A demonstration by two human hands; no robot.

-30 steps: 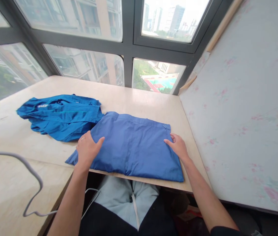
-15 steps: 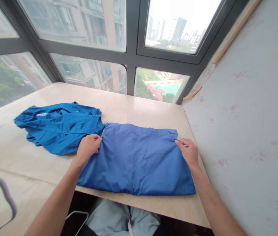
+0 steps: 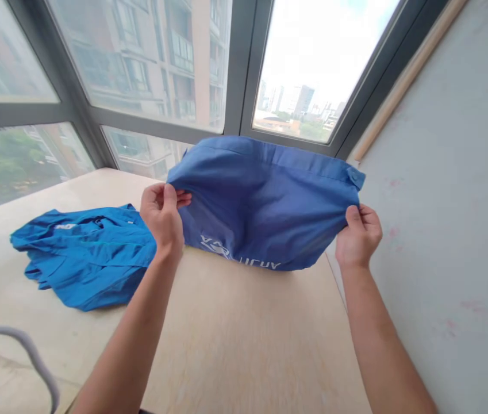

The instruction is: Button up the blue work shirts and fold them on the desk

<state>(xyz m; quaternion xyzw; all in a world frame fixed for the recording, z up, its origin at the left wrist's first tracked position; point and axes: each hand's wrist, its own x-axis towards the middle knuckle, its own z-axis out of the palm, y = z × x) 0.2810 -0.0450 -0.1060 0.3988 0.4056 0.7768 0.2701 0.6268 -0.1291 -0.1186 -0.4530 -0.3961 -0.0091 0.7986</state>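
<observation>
A blue work jacket (image 3: pixel 261 201) is stretched between my two hands, lifted off the tabletop at least in its upper part. Its banded hem with a buttoned tab runs along the top, and white lettering shows near the lower edge, partly creased over. My left hand (image 3: pixel 164 215) pinches the left side between thumb and fingers. On the other side, my right hand (image 3: pixel 359 233) grips the cloth just below the tab. A brighter blue garment (image 3: pixel 88 253) with a white label lies crumpled to the left, partly behind my left wrist.
The pale wooden tabletop (image 3: pixel 244 339) reaches to grey-framed windows (image 3: pixel 235 69) at the back. A flower-patterned wall (image 3: pixel 450 230) borders it on the right. A grey curved tube or cable (image 3: pixel 28 348) crosses the lower left.
Both hands have risen and moved away from me, lifting the jacket that lay flat. White lettering has come into view. The camera view has tilted upward; the crumpled garment stays put.
</observation>
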